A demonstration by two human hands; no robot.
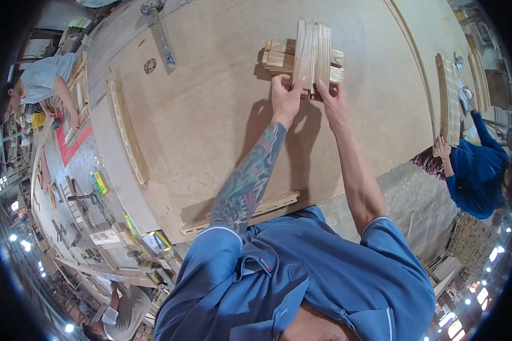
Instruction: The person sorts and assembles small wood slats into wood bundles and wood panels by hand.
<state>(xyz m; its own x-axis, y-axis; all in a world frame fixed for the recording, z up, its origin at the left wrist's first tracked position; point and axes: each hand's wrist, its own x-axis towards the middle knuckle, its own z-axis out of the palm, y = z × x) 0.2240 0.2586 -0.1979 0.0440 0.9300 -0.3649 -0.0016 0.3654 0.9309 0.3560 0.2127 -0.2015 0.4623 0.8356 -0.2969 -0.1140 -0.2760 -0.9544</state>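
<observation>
Two short bundles of light wooden slats [313,54] stand side by side over a crosswise stack of similar slats [279,55], on the tan work table [210,85]. My left hand [285,98] grips the near end of the left bundle, thumb at its inner edge. My right hand [333,99] is closed round the near end of the right bundle. A narrow dark gap runs between the two bundles near my thumbs. The undersides of the bundles and some fingertips are hidden.
A hammer [164,42] lies at the back left. Long wooden strips lie at the left [128,133] and near edge [256,213]. One person [478,170] handles slats at the right; another [48,79] works at the left, and a third [125,312] is lower left.
</observation>
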